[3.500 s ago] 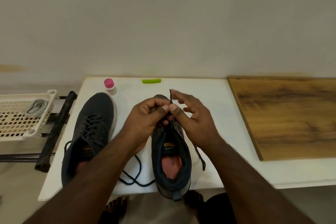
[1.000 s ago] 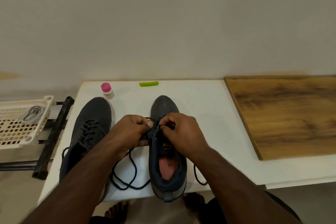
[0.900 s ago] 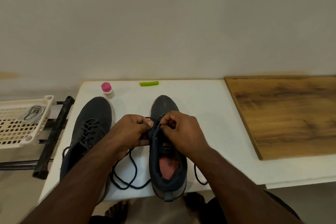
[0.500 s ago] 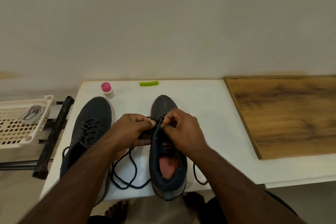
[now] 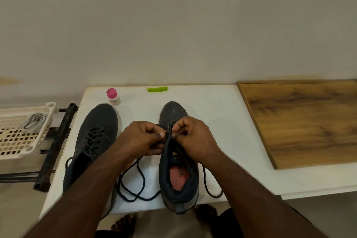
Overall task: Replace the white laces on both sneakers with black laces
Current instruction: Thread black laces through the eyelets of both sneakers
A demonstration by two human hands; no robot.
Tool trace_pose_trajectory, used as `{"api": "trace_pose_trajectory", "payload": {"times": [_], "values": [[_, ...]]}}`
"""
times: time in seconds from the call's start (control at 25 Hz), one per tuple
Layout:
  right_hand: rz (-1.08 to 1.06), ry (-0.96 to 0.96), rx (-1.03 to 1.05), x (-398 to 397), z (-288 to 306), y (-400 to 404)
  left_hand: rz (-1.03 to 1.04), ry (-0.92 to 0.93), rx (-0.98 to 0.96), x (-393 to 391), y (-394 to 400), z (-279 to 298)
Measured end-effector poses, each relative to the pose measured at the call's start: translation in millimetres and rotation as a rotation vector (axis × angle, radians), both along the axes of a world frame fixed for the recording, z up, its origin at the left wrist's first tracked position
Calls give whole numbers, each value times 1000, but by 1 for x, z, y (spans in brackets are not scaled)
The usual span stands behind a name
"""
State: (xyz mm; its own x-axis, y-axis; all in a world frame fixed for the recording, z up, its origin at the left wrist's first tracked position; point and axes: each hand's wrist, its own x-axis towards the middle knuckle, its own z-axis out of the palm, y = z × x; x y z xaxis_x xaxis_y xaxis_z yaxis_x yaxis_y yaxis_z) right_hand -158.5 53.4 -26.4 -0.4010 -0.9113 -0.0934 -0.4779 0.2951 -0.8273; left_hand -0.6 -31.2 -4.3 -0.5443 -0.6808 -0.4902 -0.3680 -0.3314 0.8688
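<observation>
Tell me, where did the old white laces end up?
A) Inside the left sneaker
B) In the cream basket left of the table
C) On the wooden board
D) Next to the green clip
B: a pale bundle of white laces lies in the cream basket left of the table.

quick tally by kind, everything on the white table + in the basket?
Sneakers: 2, left sneaker and right sneaker
Loose black lace: 1, black lace, both hands working it at the right sneaker
Pink-capped bottle: 1
Green clip: 1
Wooden board: 1
White laces bundle in the basket: 1
Total: 7
</observation>
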Motion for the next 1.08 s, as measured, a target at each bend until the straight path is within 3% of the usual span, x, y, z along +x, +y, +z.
{"api": "trace_pose_trajectory", "payload": {"times": [0.28,0.4,0.56,0.72,0.76,0.88,0.92,1.0,1.08], "values": [[-27,113,-38,3,14,6,-2,-71,-220,-8,3,-3],[43,348,-114,15,23,19,12,-31,-136,-5,2,-5],[221,526,-3,31,20,32,-14,-8,-77,-1,-2,-6],[167,576,34,33,17,32,33,-73,-281,-4,-2,-3],[155,576,38,33,17,32,117,-9,-289,-5,-5,-1],[140,538,49,32,15,32,527,497,0,4,-19,10],[137,531,50,32,15,31,593,563,15,7,-22,10],[142,526,50,32,14,30,428,306,-246,9,-20,4],[152,518,47,33,15,28,9,-74,-603,5,-10,-6]]}}
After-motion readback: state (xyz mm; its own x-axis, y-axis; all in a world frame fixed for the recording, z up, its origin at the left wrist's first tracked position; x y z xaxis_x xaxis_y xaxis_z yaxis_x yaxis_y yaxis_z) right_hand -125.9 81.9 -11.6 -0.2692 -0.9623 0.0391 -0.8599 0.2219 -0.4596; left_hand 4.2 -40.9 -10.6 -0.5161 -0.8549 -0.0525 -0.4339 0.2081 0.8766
